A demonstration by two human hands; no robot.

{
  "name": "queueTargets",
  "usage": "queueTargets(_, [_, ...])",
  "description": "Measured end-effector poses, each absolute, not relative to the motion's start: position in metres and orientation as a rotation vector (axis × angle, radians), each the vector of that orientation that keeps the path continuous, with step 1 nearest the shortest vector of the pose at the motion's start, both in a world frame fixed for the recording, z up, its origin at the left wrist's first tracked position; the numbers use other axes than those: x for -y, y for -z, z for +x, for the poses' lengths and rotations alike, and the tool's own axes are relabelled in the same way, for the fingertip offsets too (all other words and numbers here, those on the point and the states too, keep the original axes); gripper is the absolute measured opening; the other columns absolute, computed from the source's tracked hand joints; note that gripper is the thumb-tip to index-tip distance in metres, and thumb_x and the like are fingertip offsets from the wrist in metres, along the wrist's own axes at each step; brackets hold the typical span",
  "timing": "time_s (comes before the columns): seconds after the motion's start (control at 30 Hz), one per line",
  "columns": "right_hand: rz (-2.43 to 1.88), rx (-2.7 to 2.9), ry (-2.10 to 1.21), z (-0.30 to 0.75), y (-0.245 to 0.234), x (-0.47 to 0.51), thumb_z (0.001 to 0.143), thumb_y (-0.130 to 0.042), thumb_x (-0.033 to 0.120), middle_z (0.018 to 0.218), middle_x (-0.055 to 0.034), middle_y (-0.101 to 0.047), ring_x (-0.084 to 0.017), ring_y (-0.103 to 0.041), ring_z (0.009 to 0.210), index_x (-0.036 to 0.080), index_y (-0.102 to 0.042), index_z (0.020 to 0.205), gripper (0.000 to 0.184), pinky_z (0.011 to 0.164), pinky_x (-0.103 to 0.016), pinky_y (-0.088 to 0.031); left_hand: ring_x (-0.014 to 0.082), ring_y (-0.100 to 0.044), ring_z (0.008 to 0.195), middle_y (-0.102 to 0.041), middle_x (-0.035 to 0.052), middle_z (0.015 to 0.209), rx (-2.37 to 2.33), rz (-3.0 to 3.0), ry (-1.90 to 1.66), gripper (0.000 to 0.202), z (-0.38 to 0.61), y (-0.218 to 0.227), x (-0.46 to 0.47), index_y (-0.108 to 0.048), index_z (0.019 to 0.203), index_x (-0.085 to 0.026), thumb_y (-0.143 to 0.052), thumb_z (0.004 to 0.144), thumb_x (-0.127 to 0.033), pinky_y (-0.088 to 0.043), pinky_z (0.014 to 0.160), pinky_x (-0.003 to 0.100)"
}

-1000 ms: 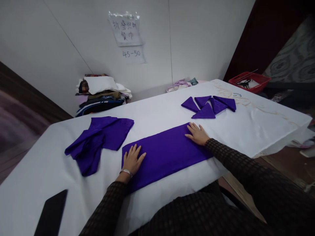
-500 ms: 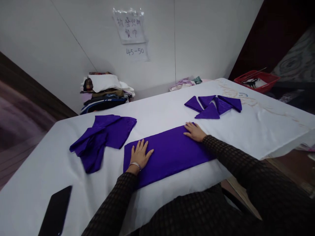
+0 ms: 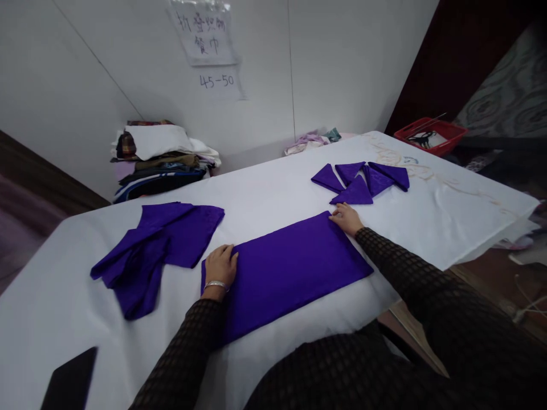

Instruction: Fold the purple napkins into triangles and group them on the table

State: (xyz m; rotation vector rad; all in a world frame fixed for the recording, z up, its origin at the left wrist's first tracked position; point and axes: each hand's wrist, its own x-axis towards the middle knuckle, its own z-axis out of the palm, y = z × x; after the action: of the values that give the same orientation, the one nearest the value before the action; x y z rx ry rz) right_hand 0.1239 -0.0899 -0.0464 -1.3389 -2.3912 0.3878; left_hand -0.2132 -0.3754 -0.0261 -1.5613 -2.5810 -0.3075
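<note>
A purple cloth napkin [image 3: 282,273], folded into a flat rectangle, lies in front of me on the white-covered table. At its far left corner, my left hand [image 3: 221,266] has its fingers bent and closed on the edge. My right hand [image 3: 346,218] pinches the far right corner between thumb and fingers. Left of the rectangle lie loose, crumpled purple napkins [image 3: 147,250]. Beyond my right hand, several purple napkins folded into triangles [image 3: 354,192] rest close together.
A pile of folded clothes [image 3: 160,162] stands by the wall at the back left. Farther right are light-coloured cloths [image 3: 307,142] and a red basket [image 3: 447,142]. A dark, flat phone-like object [image 3: 70,378] lies at the near left. The white tablecloth [image 3: 427,228] hangs over the right edge.
Both hands have gone from lying flat on the napkin to gripping its far corners, the left moving outward to the edge. The camera view has turned slightly right.
</note>
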Motion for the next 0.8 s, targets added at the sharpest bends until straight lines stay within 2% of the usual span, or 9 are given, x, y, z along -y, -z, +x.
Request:
queueTargets(0.1, [-1.388,2.317,-0.442,0.120,0.050,0.093,0.078,-0.056,0.034,0.129,-0.0086,-0.055,-0.032,-0.038,0.128,0.020,-0.068,0.081,0.018,0.102,-0.054,-0.032,0.0263,-0.055,0.103,-0.062,0.0121,0.111,2.556,-1.549,0.305,0.037,-0.216,0.028,0.376,-0.063,0.109,-0.016,-0.039,0.087,-0.033,-0.042,0.091,0.040])
queueTargets(0.27, [-1.280,2.321,-0.455,0.121,0.048,0.095,0.079,-0.054,0.027,0.130,-0.0101,-0.055,-0.027,-0.039,0.128,0.019,-0.065,0.080,0.014,0.104,-0.047,-0.033,0.0263,-0.056,0.097,-0.063,0.0128,0.104,2.518,-1.555,0.353,0.035,-0.219,0.027,0.375,-0.065,0.103,-0.016,-0.039,0.086,-0.031,-0.044,0.088,0.039])
queueTargets(0.47, [-1.072,2.324,-0.405,0.123,0.045,0.101,0.081,-0.051,0.026,0.128,-0.0135,-0.056,-0.027,-0.041,0.128,0.018,-0.062,0.080,0.014,0.103,-0.048,-0.032,0.0249,-0.057,0.095,-0.065,0.0131,0.101,2.487,-1.595,0.436,0.034,-0.222,0.027,0.375,-0.066,0.099,-0.014,-0.040,0.085,-0.031,-0.044,0.089,0.036])
queueTargets(0.8, [-1.025,2.235,-0.386,0.128,0.048,0.103,0.082,-0.050,0.027,0.121,-0.0114,-0.060,-0.028,-0.044,0.125,0.020,-0.059,0.075,0.014,0.100,-0.053,-0.036,0.0252,-0.059,0.095,-0.067,0.0122,0.100,2.390,-1.582,0.495,0.033,-0.228,0.037,0.376,-0.068,0.095,-0.015,-0.043,0.084,-0.033,-0.046,0.086,0.038])
